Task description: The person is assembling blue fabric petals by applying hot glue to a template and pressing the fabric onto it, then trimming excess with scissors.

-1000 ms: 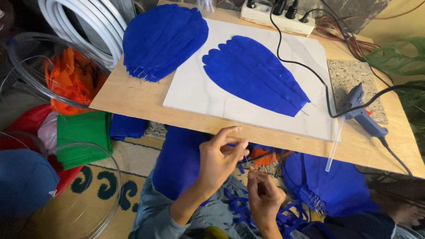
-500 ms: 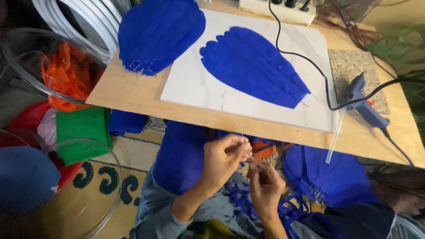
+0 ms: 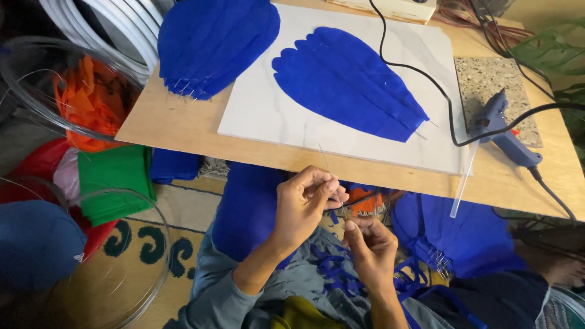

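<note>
left hand (image 3: 303, 204): raised just below the near edge of the counter, fingertips pressed together on a thin, pale, stiff wire (image 3: 325, 159) that sticks up and away from the pinch; held upright like this, the wire's free end stays clear of the lap.
right hand (image 3: 370, 244): lower and nearer the body, thumb and forefinger closed at the wire's lower part, just beside the left hand's fingertips; whether it also holds a scrap of blue there I cannot tell.
narrow blue cloth strips (image 3: 341, 277): loose in the lap under both hands, probably kept there so they are within reach.
light wooden board counter (image 3: 177, 122): low, across the knees, well lit.
white marble-patterned slab (image 3: 262, 116): lies on the counter as a smooth bed for the flat blue fan-shaped piece of ribbed petals (image 3: 347, 91), whose wire ends poke out at its narrow tip.
stack of similar blue petal fans (image 3: 213, 42): set at the far left corner, out of the working spot.
blue hot-glue gun (image 3: 506, 137): rests at the right with its nose over the speckled stone tile (image 3: 487, 79), likely so drips miss the wood; its clear glue stick (image 3: 464, 180) trails toward the counter's near edge.
clear plastic bowl of orange scraps (image 3: 79, 103): on the floor, left.
folded green cloth (image 3: 113, 183): beside it.
</note>
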